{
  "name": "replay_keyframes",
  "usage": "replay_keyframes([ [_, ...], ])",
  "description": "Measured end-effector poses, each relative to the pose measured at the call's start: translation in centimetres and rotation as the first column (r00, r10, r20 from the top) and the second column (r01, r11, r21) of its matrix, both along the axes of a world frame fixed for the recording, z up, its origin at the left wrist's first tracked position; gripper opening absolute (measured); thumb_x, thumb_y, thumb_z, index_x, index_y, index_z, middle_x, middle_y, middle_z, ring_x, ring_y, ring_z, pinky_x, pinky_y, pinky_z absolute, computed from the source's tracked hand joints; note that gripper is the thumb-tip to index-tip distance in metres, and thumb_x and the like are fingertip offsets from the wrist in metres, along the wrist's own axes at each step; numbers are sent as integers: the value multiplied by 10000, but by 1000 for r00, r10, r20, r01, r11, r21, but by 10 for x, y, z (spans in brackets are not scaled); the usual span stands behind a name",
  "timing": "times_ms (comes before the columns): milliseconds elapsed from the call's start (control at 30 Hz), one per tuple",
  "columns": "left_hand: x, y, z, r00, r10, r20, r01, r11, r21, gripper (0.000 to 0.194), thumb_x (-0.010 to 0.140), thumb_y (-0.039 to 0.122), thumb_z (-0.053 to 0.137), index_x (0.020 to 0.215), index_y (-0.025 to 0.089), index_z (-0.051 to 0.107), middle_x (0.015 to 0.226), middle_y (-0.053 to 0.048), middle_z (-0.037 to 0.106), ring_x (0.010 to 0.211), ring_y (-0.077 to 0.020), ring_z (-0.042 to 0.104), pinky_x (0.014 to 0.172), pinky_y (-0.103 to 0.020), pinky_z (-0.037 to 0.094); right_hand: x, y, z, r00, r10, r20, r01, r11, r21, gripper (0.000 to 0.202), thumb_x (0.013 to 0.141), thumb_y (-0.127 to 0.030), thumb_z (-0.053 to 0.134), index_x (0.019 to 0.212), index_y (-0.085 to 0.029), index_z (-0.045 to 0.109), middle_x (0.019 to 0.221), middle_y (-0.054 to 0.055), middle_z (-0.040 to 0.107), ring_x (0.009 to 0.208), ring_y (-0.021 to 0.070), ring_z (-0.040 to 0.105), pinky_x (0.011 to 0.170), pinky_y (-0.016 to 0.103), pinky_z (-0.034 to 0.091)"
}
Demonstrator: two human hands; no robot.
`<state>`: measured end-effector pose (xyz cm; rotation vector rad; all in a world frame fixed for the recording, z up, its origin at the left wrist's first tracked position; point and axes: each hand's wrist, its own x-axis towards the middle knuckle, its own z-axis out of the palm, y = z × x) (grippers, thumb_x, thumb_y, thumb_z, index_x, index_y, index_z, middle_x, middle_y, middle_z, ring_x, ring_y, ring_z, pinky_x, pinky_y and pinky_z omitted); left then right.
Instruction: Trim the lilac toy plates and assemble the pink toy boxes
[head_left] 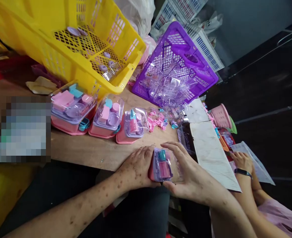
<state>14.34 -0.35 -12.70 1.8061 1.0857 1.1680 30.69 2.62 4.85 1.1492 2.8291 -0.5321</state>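
Both hands, the left hand (pixel 138 167) and right hand (pixel 185 172), are clasping a small pink toy box with a clear plastic lid (pixel 161 165) at the wooden table (pixel 91 150) edge, while three similar finished pink boxes (pixel 107 116) are standing in a row beyond and loose clear plastic lids (pixel 170 82) are waiting in the purple plastic basket (pixel 205 71).

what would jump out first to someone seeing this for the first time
Two tilted crates dominate the far side of the wooden table: a big yellow basket at upper left and a purple basket full of clear plastic lids to its right. In the near middle, the left hand and right hand together clasp a small pink toy set under a clear cover. Three similar finished sets stand in a row behind it.
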Motion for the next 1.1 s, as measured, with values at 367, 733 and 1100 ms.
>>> replay_keyframes([
  [367,-2,1,11,1000,-7,6,7,998,-68,1130,604,383,1032,1535,235,408,1545,-191,611,1456,-432,606,1235,-624,496,-20,-7,-29,955,-255,-151,287,921,264,292,1116,-396,512,1302,-264,694,1272,107,711,1185,310,722,1018,485,609],
  [733,-10,2,10,995,-19,96,18,1000,13,1132,671,633,1015,1528,187,426,1550,-213,613,1451,-412,611,1261,-598,474,-30,-3,-20,974,-146,173,87,947,310,373,1026,-231,448,1374,-195,578,1252,169,622,1179,356,658,1036,567,573],
  [1100,-9,3,7,999,-24,34,23,999,34,1111,687,694,988,1487,178,415,1492,-198,626,1432,-405,618,1242,-578,486,-35,-3,-21,938,-115,328,-31,912,408,366,1032,-264,446,1361,-157,567,1239,206,575,1163,405,606,1014,610,545],
])
